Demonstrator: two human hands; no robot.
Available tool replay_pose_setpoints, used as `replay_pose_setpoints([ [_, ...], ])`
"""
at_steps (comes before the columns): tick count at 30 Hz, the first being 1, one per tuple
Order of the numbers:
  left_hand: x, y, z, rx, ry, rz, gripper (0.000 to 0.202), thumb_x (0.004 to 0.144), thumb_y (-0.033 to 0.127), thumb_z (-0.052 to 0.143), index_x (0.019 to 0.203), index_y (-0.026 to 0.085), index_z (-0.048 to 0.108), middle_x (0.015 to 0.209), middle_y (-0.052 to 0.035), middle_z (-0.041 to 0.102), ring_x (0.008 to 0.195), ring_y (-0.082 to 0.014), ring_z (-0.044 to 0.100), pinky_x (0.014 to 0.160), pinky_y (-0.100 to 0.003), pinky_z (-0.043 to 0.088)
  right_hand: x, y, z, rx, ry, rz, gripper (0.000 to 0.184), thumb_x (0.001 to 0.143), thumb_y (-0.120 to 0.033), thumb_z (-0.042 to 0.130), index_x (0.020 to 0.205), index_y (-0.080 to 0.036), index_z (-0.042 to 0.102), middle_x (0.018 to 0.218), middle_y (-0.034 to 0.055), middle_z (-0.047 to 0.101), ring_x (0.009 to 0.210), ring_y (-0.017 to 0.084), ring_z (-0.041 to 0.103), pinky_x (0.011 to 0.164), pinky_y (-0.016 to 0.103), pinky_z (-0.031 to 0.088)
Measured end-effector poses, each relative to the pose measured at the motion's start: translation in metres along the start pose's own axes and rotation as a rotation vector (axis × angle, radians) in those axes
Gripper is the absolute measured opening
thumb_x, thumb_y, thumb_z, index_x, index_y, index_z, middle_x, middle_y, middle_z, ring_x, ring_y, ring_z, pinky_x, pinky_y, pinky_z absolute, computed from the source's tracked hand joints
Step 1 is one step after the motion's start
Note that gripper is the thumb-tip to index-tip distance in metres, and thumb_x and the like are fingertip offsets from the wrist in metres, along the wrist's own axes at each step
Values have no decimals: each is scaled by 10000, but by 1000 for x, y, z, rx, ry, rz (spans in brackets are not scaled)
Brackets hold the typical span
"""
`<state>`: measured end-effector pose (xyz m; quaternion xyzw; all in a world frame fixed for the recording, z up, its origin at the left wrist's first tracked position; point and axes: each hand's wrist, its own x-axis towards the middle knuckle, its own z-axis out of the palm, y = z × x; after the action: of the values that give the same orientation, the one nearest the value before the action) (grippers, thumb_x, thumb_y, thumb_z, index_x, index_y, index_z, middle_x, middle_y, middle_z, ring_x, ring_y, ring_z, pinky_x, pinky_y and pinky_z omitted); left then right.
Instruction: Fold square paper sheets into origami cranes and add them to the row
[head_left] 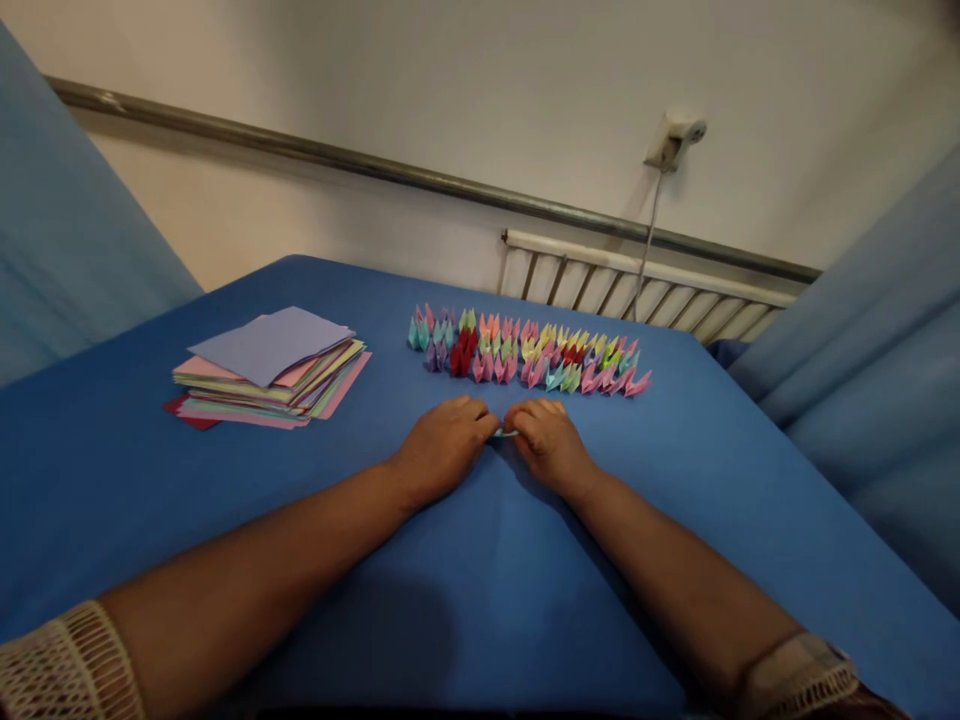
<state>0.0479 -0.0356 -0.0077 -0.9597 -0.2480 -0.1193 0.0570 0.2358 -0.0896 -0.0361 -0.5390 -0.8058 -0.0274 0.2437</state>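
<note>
My left hand (444,444) and my right hand (549,442) rest side by side on the blue table (480,560), fingers curled, fingertips meeting. Between them they pinch a small folded piece of light blue paper (505,434), mostly hidden by the fingers. Just beyond the hands lie rows of several small folded paper pieces (525,352) in pink, yellow, green, red and purple. A stack of coloured square paper sheets (271,370), a lilac sheet on top, lies to the left of my left hand.
Blue fabric (885,340) hangs on the right and more on the left. Behind the table's far edge are a white rail (645,268), a metal wall bar and a wall plug (672,140) with a cord.
</note>
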Motion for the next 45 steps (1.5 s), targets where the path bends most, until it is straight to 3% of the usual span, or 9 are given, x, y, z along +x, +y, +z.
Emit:
replay_pose_setpoints([
  [4, -5, 1, 2, -80, -128, 12, 155, 921, 211, 473, 874, 177, 616, 844, -52, 597, 789, -204, 549, 698, -322, 413, -5, -3, -4, 25, -194, 0, 152, 873, -99, 525, 970, -184, 606, 967, 60, 654, 934, 208, 546, 816, 335, 372],
  [7, -7, 0, 1, -135, -162, 22, 150, 918, 228, 483, 878, 179, 620, 854, -49, 599, 798, -201, 558, 710, -318, 420, -12, -7, -11, 64, -243, 13, 149, 888, -148, 539, 1024, -172, 594, 1025, 68, 638, 965, 201, 546, 845, 334, 387],
  [16, -9, 3, -4, -137, -155, 94, 238, 936, 223, 444, 792, 175, 627, 788, -48, 604, 713, -187, 538, 681, -318, 400, -21, -23, -33, -16, -289, 56, 141, 911, -246, 562, 1006, -173, 638, 1023, 88, 640, 958, 224, 556, 852, 371, 421],
  [20, -10, 6, -6, -182, -189, 53, 248, 941, 264, 451, 806, 174, 639, 832, -56, 609, 742, -185, 555, 687, -308, 413, -24, -25, -30, 14, -319, 65, 184, 953, -274, 502, 929, -177, 656, 928, 80, 645, 888, 202, 574, 821, 347, 440],
  [26, -9, 1, 3, -323, -185, -55, 193, 933, 277, 476, 925, 197, 652, 889, -34, 623, 801, -175, 584, 711, -286, 430, -35, -17, -23, 84, -250, 200, 121, 925, -170, 508, 876, -168, 619, 884, 59, 627, 841, 176, 566, 796, 310, 454],
  [31, -6, -2, 8, -438, -198, -128, 138, 888, 286, 538, 926, 207, 644, 910, -18, 644, 806, -170, 598, 728, -281, 441, -36, -14, -25, 115, -202, 100, 180, 931, -177, 494, 1029, -171, 645, 1001, 81, 643, 921, 197, 572, 844, 342, 457],
  [35, -4, -5, 5, -493, -216, -154, 149, 872, 283, 536, 917, 202, 653, 903, -18, 660, 790, -166, 605, 713, -275, 445, -35, -21, -24, 136, -255, 8, 291, 960, -199, 450, 1180, -226, 639, 1124, 87, 639, 980, 208, 573, 864, 359, 463],
  [41, -3, -18, 3, -481, -201, -172, 183, 863, 263, 536, 969, 198, 670, 916, -25, 670, 811, -171, 607, 743, -281, 447, -37, -30, -25, 50, -307, 9, 325, 973, -217, 419, 1215, -195, 634, 1195, 124, 624, 1021, 247, 562, 894, 403, 459],
  [45, -1, -18, 7, -474, -142, -154, 255, 888, 299, 535, 1085, 200, 664, 1031, -51, 663, 969, -201, 593, 887, -328, 436, -37, -34, -26, 12, -304, 22, 325, 976, -221, 409, 1215, -198, 627, 1162, 120, 630, 1009, 245, 562, 893, 404, 456],
])
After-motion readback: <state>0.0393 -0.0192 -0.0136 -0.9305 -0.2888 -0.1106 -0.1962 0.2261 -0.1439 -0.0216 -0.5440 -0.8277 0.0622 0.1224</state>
